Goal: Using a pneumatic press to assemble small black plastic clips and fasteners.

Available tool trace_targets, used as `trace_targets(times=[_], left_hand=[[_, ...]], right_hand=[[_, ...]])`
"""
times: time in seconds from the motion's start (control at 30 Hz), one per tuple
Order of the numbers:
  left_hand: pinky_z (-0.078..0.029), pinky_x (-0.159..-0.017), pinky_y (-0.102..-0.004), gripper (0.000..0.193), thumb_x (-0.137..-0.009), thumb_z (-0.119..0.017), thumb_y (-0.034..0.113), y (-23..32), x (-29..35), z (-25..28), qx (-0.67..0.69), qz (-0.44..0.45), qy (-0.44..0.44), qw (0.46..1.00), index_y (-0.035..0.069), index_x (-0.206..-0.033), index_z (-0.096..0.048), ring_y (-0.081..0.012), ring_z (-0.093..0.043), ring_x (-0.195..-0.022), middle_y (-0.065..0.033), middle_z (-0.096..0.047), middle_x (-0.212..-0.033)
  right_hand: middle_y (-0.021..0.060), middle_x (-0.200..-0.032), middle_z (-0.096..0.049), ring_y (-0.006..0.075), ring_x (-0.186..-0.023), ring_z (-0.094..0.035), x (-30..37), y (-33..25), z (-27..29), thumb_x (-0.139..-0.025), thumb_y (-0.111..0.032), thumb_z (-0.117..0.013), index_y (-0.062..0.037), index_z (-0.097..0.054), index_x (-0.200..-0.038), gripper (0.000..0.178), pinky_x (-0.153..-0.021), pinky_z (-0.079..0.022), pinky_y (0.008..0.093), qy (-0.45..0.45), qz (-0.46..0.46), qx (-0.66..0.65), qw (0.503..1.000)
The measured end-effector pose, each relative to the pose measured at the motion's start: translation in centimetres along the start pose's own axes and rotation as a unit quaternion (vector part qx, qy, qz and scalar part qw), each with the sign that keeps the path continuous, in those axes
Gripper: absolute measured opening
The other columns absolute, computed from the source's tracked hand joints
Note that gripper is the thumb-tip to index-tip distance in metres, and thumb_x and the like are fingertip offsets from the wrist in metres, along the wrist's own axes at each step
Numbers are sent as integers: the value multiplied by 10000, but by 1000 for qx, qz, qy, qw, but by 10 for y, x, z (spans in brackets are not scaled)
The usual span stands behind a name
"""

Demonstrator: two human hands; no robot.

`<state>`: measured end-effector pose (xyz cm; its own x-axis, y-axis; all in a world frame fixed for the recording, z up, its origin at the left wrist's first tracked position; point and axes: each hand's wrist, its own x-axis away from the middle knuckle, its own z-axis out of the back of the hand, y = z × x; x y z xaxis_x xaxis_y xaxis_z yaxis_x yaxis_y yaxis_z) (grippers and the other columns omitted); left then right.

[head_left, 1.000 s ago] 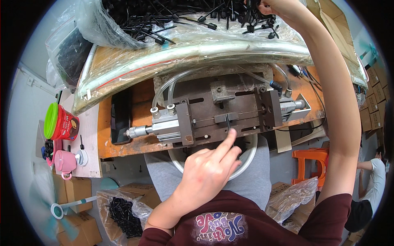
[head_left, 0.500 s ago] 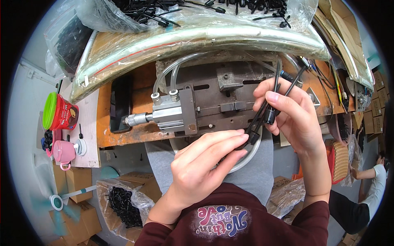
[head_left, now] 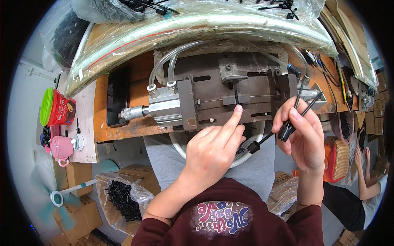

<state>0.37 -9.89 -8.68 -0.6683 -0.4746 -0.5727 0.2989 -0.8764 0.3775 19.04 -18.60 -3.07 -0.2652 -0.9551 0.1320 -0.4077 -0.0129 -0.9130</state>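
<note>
My right hand pinches several black plastic stems, thin rods with thick capped ends. One of them sticks out leftward, its cap near my left hand. My left hand reaches over the front of a dark metal fixture with its index finger stretched out. That fingertip touches the lower end of a thin black piece standing in the slot of a small grey block. The left thumb is hidden. Air cylinders flank the fixture, the left one joined to clear tubes.
A plastic-covered padded edge runs behind the fixture, with black stems beyond it. A dark phone lies left. Further left are a red tub and a pink cup. A white basin sits below the bench. Another person's arm shows at right.
My left hand has left the stems in my right hand and moved up to the small block, where a black piece now stands. My right hand has shifted down and right, still holding stems.
</note>
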Motion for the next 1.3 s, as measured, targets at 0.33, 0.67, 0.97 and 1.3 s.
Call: trace_targets(times=[0.33, 0.67, 0.97, 1.3], left_hand=[[-505, -586, -275, 260, -741, -805, 173, 2, -12, 4, -26, 29, -30, 999, 37, -938, -704, -200, -677, -681, -128, -689, -1220], [-578, -656, -289, 341, -705, -846, 97, 16, -4, 35, 293, 14, -17, 956, 40, -1030, -764, -204, -719, -776, -118, -741, -985], [-581, -749, -303, 316, -701, -820, 0, 13, 0, 16, 163, 92, 10, 982, -13, -1003, -731, -218, -710, -840, -210, -664, -1209], [-492, -596, -273, 273, -735, -801, 124, 5, -12, 3, -56, 16, -23, 998, 29, -980, -726, -164, -660, -662, -117, -704, -1183]], right_hand=[[187, -849, -642, 72, -486, -457, 0, 1, -6, -1051, -209, -434, -19, -483, -947, 222, -456, -395, 184, -5, 29, -40, 999], [179, -929, -631, 63, -521, -461, 0, 11, -6, -1045, -227, -457, -14, -499, -970, 230, -475, -392, 177, -17, 20, -70, 997], [117, -884, -577, 65, -498, -461, 8, 9, 4, -1058, -203, -429, 7, -520, -973, 245, -455, -376, 179, 88, 98, -6, 991], [82, -626, -594, 40, -367, -374, 21, 16, -9, -1024, -163, -527, -21, -513, -960, 156, -365, -281, 170, 87, 35, 73, 993]])
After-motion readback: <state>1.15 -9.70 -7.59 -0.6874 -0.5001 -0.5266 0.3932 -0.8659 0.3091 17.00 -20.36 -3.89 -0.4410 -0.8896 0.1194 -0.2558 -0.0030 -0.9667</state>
